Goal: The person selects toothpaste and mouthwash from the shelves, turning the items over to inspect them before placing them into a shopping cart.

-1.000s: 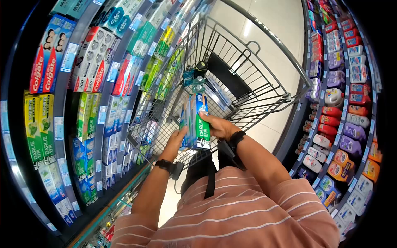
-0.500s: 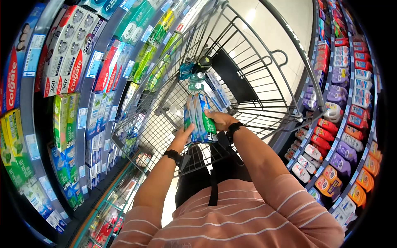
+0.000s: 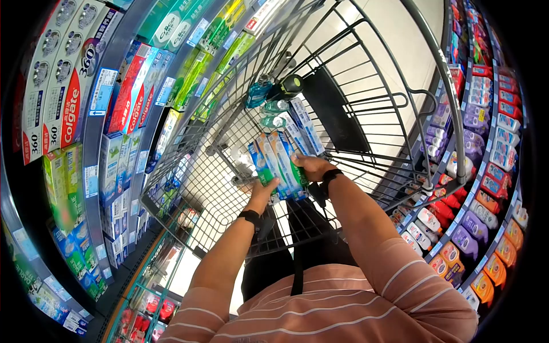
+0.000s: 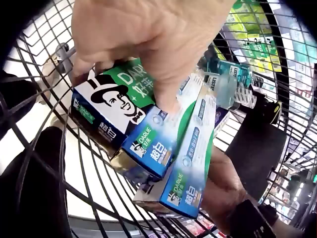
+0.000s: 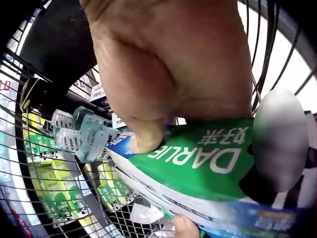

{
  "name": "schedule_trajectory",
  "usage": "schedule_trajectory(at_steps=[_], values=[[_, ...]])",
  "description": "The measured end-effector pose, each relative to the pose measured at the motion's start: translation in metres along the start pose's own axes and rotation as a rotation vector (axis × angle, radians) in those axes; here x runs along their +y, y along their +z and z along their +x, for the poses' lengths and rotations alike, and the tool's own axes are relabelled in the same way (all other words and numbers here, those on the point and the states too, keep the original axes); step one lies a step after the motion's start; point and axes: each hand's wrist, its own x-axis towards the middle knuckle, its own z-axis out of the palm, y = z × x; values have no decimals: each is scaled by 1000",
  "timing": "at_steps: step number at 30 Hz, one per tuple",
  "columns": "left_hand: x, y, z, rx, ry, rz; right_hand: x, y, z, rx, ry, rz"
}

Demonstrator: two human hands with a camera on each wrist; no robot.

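Observation:
Both hands hold several blue, white and green DARLIE toothpaste boxes [image 3: 277, 163] side by side over the cart basket. In the head view the left hand [image 3: 261, 191] grips their left side, and the right hand [image 3: 313, 167] grips the right side, thumb on top. The left wrist view shows the left hand [image 4: 148, 39] over the boxes [image 4: 190, 153], its thumb on a blue one, with the right hand [image 4: 223, 186] at the far side. In the right wrist view the right hand [image 5: 168, 64] presses its thumb on a green DARLIE face [image 5: 208, 153].
The wire cart [image 3: 394, 100] holds green-capped clear bottles [image 3: 274, 107], a teal bottle [image 3: 259, 92], a black item with a green ring [image 3: 292, 84] and white-blue boxes [image 3: 306, 128]. Toothpaste shelves [image 3: 103, 94] stand at left, detergent shelves [image 3: 486, 154] at right.
The held boxes have tilted and fanned out, so their broad faces show more from above. The cart and shelves appear larger and shifted in the head view.

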Motion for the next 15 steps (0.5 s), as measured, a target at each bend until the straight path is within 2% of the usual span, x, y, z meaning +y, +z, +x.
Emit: schedule_trajectory(at_steps=[3,4,7,8,11,12,15], values=[[-6,8,12,2,-38,7,1,-2,6,203,-21,-21],[-9,11,18,6,-36,-1,-2,1,4,240,-20,-106],[-17,22,27,207,-33,149,-34,28,-36,331,-11,-594],[-32,19,42,193,20,154,-27,18,-22,364,-31,-636],[-41,13,56,74,24,92,-3,-14,21,442,-110,-758],[-43,14,60,129,44,121,-4,-13,20,456,-146,-797],[-41,10,69,160,-60,116,0,-12,21,539,-231,-872]])
